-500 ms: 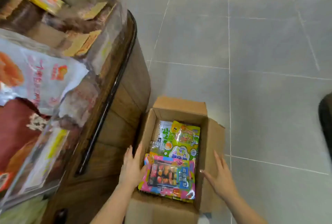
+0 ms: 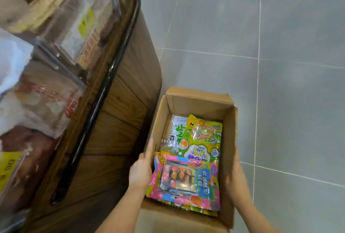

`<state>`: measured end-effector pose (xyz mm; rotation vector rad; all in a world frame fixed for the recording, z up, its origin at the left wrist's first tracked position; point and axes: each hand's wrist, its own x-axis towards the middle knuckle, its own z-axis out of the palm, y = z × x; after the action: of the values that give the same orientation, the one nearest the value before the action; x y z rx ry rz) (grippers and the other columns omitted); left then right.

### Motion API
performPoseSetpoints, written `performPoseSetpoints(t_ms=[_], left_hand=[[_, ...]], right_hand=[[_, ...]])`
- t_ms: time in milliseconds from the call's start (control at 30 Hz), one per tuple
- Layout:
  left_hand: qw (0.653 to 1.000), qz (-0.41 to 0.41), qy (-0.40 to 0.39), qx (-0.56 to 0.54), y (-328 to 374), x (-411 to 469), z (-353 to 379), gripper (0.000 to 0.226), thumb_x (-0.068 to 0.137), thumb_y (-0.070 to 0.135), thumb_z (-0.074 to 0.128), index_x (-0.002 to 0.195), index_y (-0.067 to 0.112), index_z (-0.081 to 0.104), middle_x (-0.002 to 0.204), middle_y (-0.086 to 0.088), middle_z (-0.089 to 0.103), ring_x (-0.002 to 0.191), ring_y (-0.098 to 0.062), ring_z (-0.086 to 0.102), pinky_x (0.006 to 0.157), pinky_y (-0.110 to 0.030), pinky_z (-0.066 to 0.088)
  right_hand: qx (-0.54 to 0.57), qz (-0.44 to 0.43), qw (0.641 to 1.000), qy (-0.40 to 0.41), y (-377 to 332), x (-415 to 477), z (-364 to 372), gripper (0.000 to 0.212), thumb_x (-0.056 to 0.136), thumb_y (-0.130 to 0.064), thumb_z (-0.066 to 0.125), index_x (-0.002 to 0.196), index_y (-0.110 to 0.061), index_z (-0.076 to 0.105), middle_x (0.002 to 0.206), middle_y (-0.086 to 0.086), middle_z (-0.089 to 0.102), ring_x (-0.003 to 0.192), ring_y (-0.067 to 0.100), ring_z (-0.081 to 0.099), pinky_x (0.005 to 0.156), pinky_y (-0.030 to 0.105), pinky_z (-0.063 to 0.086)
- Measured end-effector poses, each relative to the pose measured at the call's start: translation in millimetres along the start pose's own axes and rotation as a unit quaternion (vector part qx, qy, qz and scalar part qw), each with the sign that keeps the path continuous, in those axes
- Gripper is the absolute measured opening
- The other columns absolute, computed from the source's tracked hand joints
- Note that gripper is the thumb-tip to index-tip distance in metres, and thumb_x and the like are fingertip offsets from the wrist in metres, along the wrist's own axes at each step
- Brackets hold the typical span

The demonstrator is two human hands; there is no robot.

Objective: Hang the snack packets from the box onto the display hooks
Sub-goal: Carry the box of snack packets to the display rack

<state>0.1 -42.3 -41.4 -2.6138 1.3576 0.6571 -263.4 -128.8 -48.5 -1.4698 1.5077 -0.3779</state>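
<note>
Left hand (image 2: 140, 170), right hand (image 2: 236, 178) on box (image 2: 197, 104) walls; right grip unclear

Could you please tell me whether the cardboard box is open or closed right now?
Open. The cardboard box has its flaps folded back, and the pink snack packet and green snack packet lie visible inside.

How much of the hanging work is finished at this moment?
Nothing looks hung yet: no hooks are in view. In hand: the left hand and right hand press the sides of the box on the floor. To do: the pink packet, the green packet and those under them all lie inside.
</note>
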Motion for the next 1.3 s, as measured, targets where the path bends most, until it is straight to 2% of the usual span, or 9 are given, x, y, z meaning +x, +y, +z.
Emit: performPoseSetpoints(t_ms=[67, 167, 267, 333, 467, 667, 900, 1100, 1300], left_hand=[[1.000, 0.011, 0.010, 0.001, 18, -5, -35, 0.093, 0.089, 0.007, 0.044, 0.140, 0.039, -0.027, 0.107, -0.007, 0.057, 0.085, -0.027, 0.065, 0.069, -0.040, 0.048], [0.999, 0.028, 0.015, -0.011, 53, -11, -117, 0.095, 0.088, 0.007, 0.045, 0.139, 0.041, -0.027, 0.108, -0.007, 0.058, 0.085, -0.028, 0.065, 0.070, -0.041, 0.050], [0.999, 0.039, 0.031, -0.017, 95, -14, -196, 0.093, 0.089, 0.008, 0.043, 0.139, 0.042, -0.028, 0.105, -0.008, 0.058, 0.085, -0.031, 0.065, 0.072, -0.043, 0.051], [0.998, 0.045, 0.036, -0.039, 125, -11, -242, 0.088, 0.091, 0.011, 0.042, 0.143, 0.040, -0.022, 0.105, -0.009, 0.058, 0.086, -0.031, 0.064, 0.073, -0.043, 0.050], [0.995, 0.057, 0.058, -0.055, 195, 0, -317, 0.088, 0.092, 0.015, 0.045, 0.143, 0.039, -0.022, 0.098, -0.009, 0.062, 0.078, -0.027, 0.063, 0.068, -0.041, 0.052], [0.993, 0.066, 0.074, -0.068, 338, 40, -398, 0.077, 0.094, 0.019, 0.042, 0.146, 0.039, -0.010, 0.096, -0.010, 0.063, 0.079, -0.030, 0.063, 0.065, -0.038, 0.047], [0.993, 0.080, 0.061, -0.066, 487, 103, -471, 0.069, 0.095, 0.022, 0.041, 0.148, 0.037, 0.000, 0.113, -0.015, 0.061, 0.098, -0.037, 0.062, 0.078, -0.040, 0.048], [0.990, 0.113, 0.072, -0.048, 589, 166, -514, 0.069, 0.095, 0.021, 0.042, 0.148, 0.040, 0.001, 0.113, -0.014, 0.062, 0.097, -0.036, 0.063, 0.078, -0.044, 0.051], [0.986, 0.145, 0.061, -0.046, 693, 264, -551, 0.070, 0.094, 0.021, 0.042, 0.149, 0.034, 0.000, 0.112, -0.016, 0.062, 0.100, -0.037, 0.062, 0.081, -0.044, 0.048]], right_hand=[[-0.028, -0.017, 0.999, -0.001, -24, 5, -27, 0.076, 0.083, -0.030, 0.045, 0.148, -0.032, 0.006, 0.149, 0.001, 0.036, 0.126, 0.025, 0.048, 0.099, 0.041, 0.042], [-0.050, -0.027, 0.998, 0.011, -88, 8, -90, 0.074, 0.083, -0.019, 0.044, 0.149, -0.021, 0.010, 0.151, 0.006, 0.031, 0.130, 0.026, 0.043, 0.102, 0.035, 0.038], [-0.095, -0.021, 0.995, 0.028, -148, 17, -158, 0.077, 0.083, 0.004, 0.046, 0.149, -0.011, 0.009, 0.152, 0.014, 0.028, 0.128, 0.036, 0.044, 0.098, 0.034, 0.039], [-0.108, -0.013, 0.993, 0.035, -180, 30, -198, 0.080, 0.081, 0.011, 0.046, 0.148, -0.010, 0.008, 0.151, 0.015, 0.029, 0.128, 0.037, 0.044, 0.095, 0.033, 0.037], [-0.133, -0.038, 0.990, 0.036, -227, 61, -288, 0.081, 0.083, 0.006, 0.045, 0.149, -0.018, 0.005, 0.149, 0.014, 0.035, 0.125, 0.039, 0.044, 0.094, 0.040, 0.041], [-0.146, -0.035, 0.987, 0.051, -267, 141, -422, 0.087, 0.083, 0.005, 0.045, 0.149, -0.027, -0.002, 0.146, 0.015, 0.039, 0.122, 0.041, 0.046, 0.092, 0.041, 0.042], [-0.158, -0.030, 0.985, 0.059, -292, 244, -566, 0.087, 0.083, 0.001, 0.050, 0.149, -0.027, 0.000, 0.134, 0.019, 0.051, 0.115, 0.042, 0.052, 0.092, 0.043, 0.045], [-0.144, -0.018, 0.986, 0.080, -306, 327, -649, 0.085, 0.087, -0.005, 0.053, 0.149, -0.030, 0.001, 0.129, 0.018, 0.056, 0.112, 0.037, 0.056, 0.093, 0.043, 0.047], [-0.109, -0.007, 0.990, 0.093, -319, 437, -718, 0.082, 0.085, -0.001, 0.051, 0.149, -0.026, 0.008, 0.128, 0.016, 0.058, 0.110, 0.037, 0.057, 0.089, 0.039, 0.048]])
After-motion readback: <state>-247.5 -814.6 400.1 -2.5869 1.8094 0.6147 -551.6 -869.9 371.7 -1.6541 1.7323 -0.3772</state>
